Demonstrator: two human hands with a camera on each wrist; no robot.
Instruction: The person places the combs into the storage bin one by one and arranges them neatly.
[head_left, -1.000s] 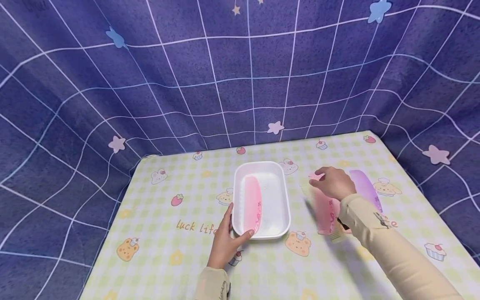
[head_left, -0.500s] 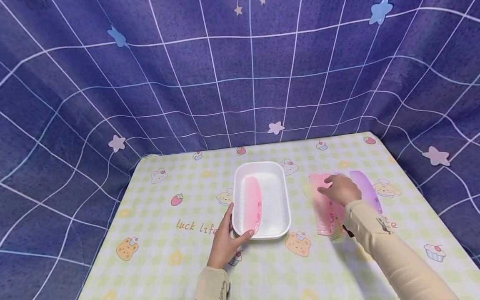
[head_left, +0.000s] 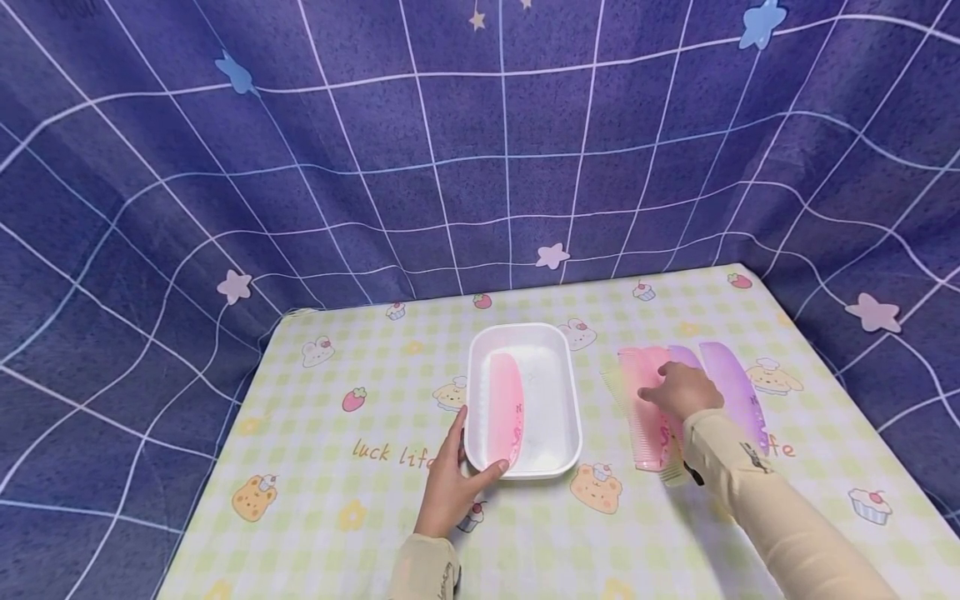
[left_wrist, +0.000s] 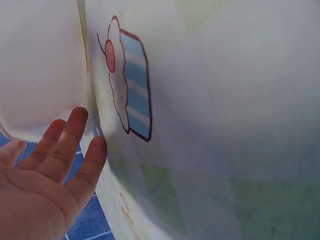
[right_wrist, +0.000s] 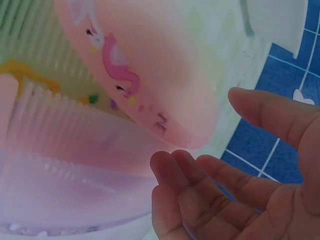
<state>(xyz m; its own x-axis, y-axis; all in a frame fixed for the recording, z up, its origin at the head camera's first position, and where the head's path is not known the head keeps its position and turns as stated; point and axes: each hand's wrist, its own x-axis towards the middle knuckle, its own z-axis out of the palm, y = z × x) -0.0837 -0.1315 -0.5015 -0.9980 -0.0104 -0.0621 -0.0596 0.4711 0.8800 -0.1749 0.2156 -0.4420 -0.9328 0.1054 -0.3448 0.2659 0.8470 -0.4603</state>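
Observation:
A white plastic tray [head_left: 575, 400] stands mid-table with a pink comb [head_left: 506, 400] lying along its left side. My left hand [head_left: 452, 487] rests at the tray's near left corner, thumb at the near rim, fingers stretched along the outer wall. Over on the right, my right hand [head_left: 684, 392] is above a group of overlapping combs, thumb and fingers apart with nothing between them. Beneath it are a pink comb [head_left: 647, 433] with a printed pattern, a yellow-green comb [right_wrist: 55, 75] and a purple comb [head_left: 683, 355]. Another purple comb [head_left: 729, 379] lies just right. The hand covers part of the group.
The table is covered by a checked cloth [head_left: 300, 425] with cartoon prints. A blue curtain [head_left: 465, 192] with white grid lines and stars hangs behind the table and along its sides.
My right hand has moved right and nearer over the combs, uncovering the far end of the pink one and of a purple one. The left hand and tray have stayed put.

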